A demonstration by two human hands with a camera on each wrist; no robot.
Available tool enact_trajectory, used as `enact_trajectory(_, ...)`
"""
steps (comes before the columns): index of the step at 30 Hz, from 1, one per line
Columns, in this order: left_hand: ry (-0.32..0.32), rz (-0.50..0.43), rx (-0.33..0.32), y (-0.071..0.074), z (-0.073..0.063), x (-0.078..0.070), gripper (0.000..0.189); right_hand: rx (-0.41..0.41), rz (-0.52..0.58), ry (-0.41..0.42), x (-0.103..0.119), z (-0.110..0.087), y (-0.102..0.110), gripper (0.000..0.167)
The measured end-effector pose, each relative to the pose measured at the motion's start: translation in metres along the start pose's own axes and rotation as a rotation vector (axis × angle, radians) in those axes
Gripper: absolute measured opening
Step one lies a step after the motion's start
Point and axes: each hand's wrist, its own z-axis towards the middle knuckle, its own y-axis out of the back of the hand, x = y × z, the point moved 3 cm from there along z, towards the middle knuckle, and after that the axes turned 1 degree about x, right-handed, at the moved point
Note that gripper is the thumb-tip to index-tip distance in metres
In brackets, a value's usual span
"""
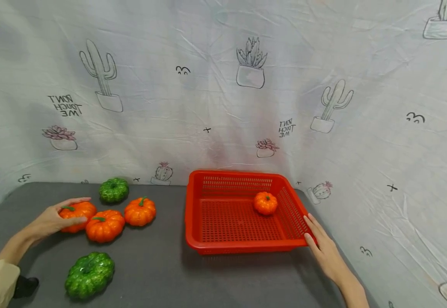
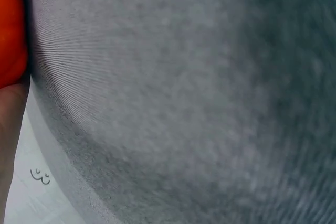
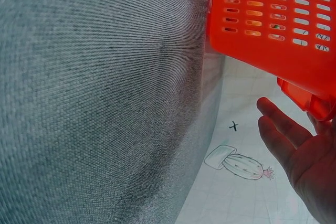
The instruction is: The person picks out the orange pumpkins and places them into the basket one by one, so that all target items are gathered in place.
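In the head view, my left hand spans an orange pumpkin at the far left, fingers behind it and thumb along its front. Part of that pumpkin shows against the hand at the edge of the left wrist view. Right beside it sits a second orange pumpkin. My right hand is at the front right corner of a red plastic basket, thumb near the rim. Its fingers extend fairly straight beside the basket's outside in the right wrist view. One small orange pumpkin lies inside the basket.
Another orange pumpkin and a green pumpkin sit farther back on the grey tabletop. Nearer the front left is a larger green pumpkin. A white cloth with cactus drawings hangs behind and along the right side.
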Motion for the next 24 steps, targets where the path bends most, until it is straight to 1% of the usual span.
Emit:
enact_trajectory(2, -0.005, 0.011, -0.012, -0.001, 0.0, 0.0, 0.067, -0.016, -0.008, 0.015, 0.0, -0.001, 0.0, 0.05)
enact_trajectory(5, 0.015, 0.022, -0.02, -0.002, 0.0, 0.0, 0.069, -0.031, -0.008, 0.035, -0.001, -0.001, -0.001, 0.049)
enact_trajectory(9, 0.05, 0.045, -0.024, -0.001, -0.003, 0.0, 0.07, -0.021, -0.01, 0.025, 0.0, -0.001, -0.001, 0.05)
enact_trajectory(13, 0.027, 0.037, -0.04, 0.006, -0.009, 0.001, 0.065, -0.008, -0.011, 0.001, -0.001, -0.003, -0.002, 0.05)
enact_trajectory(16, 0.003, 0.009, -0.098, 0.015, -0.014, -0.001, 0.062, -0.006, -0.015, 0.005, -0.001, 0.0, -0.003, 0.051)
enact_trajectory(19, -0.01, 0.006, -0.168, 0.022, -0.018, -0.006, 0.062, -0.009, -0.013, 0.021, -0.001, 0.002, -0.002, 0.051)
enact_trajectory(20, -0.008, 0.009, -0.18, 0.023, -0.018, -0.01, 0.063, -0.01, -0.015, 0.025, -0.001, 0.002, -0.002, 0.051)
enact_trajectory(24, -0.011, 0.008, -0.176, 0.021, -0.017, -0.028, 0.063, -0.009, -0.014, 0.027, -0.002, 0.002, 0.0, 0.052)
